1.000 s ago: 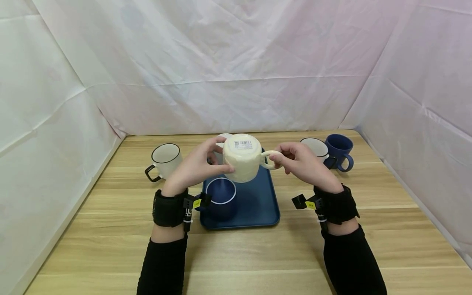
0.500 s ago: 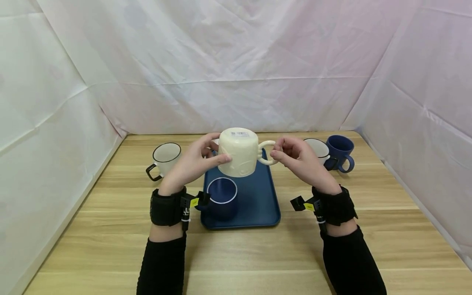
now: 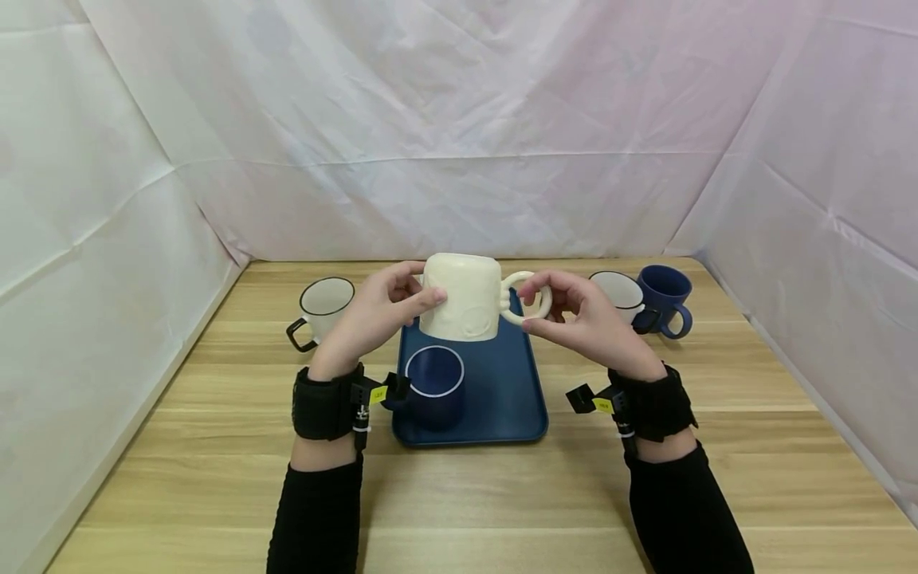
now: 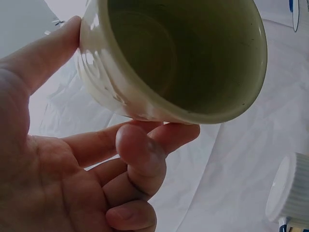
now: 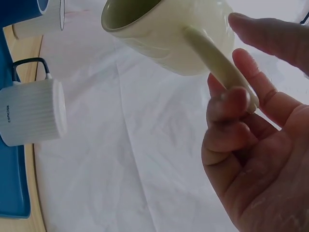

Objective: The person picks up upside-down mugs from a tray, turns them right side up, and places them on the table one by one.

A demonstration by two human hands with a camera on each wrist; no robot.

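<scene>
Head view shows a cream mug (image 3: 460, 298) held mouth-down in the air above the far half of a blue tray (image 3: 512, 391), between both hands. A second ago its flat base with a barcode label faced the camera; now the base is level on top and the label is out of sight, so the mug has been tipped from a slant to fully upside down, and it looks ready to be lowered rim-first onto the tray. The left hand (image 3: 373, 319) cups the mug's side, thumb on the near wall and fingers (image 4: 145, 150) curled under the rim, as the left wrist view shows with the empty inside facing the lens. The right hand (image 3: 584, 319) pinches the ring handle (image 3: 527, 297) between thumb and curled fingers (image 5: 231, 108). On the near half of the tray, just below the held mug, stands a dark blue mug (image 3: 434, 387) with a white rim, upright. On the desk (image 3: 179, 446), left of the tray, stands a white mug with a black rim (image 3: 320, 309). Right of the tray stand a white mug (image 3: 618, 294) and, just beside it, a blue mug (image 3: 665, 298). White cloth (image 3: 459, 119) hangs behind and to both sides.
</scene>
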